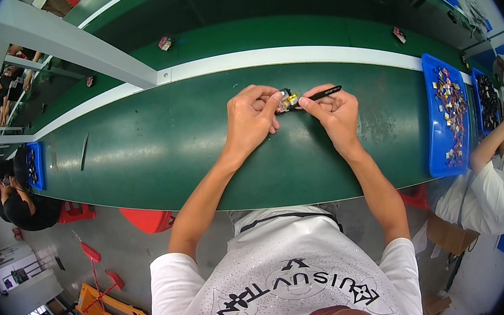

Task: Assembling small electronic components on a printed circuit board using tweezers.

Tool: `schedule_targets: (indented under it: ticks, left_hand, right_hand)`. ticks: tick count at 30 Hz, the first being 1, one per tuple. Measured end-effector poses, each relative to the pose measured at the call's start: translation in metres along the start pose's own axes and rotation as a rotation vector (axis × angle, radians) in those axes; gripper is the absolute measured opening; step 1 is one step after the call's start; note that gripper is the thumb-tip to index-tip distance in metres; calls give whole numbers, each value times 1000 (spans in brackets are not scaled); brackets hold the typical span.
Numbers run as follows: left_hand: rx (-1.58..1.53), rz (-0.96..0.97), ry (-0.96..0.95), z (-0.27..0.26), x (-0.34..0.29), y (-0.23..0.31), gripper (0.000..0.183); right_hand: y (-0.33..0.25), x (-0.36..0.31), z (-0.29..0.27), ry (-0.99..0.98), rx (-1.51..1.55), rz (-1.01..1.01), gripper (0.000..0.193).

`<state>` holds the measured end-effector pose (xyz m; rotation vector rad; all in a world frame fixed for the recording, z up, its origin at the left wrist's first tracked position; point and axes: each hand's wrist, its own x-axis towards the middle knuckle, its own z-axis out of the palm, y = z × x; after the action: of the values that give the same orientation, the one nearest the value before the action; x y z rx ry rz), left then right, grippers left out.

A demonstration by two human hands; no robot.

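Over the green tabletop, my left hand (250, 118) pinches a small black part with yellow and clear bits (286, 100) between thumb and fingers. Black tweezers (326, 92) are gripped in my right hand (335, 115), their back end pointing up and to the right. Their tip reaches the right side of the small part, close to my right thumb. Fine detail of the part is too small to make out, and my fingertips cover some of it.
A blue tray (436, 130) with many small colourful pieces stands at the table's right end. A thin metal tool (84, 151) lies at the left. Beyond a white rail (290, 55), a green conveyor belt (214, 40) carries scattered small parts. Co-workers sit on both sides; a grey post (77, 43) rises at far left.
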<state>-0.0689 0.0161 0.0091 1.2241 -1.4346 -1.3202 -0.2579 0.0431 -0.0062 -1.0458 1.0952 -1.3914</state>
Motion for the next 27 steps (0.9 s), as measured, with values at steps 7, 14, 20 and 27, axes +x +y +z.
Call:
schedule_targets:
  ticks: [7,14,20,27]
  left_hand:
    - [-39,-90,-23,-1,3,-3,24]
    - [-99,-145,-108,-6,6,-9,27]
    - [-243,-167,-205,-9,9,-10,31]
    - [-260,-174,-193,-8,7,-9,32]
  right_hand:
    - [-4,1,-1,-19,-13,26,11]
    - [-4,0,-1,-15,6,18,11]
    - [3,-4,-2,13,-115,-134,10]
    - [4,-5,-1,29,-292,-275,10]
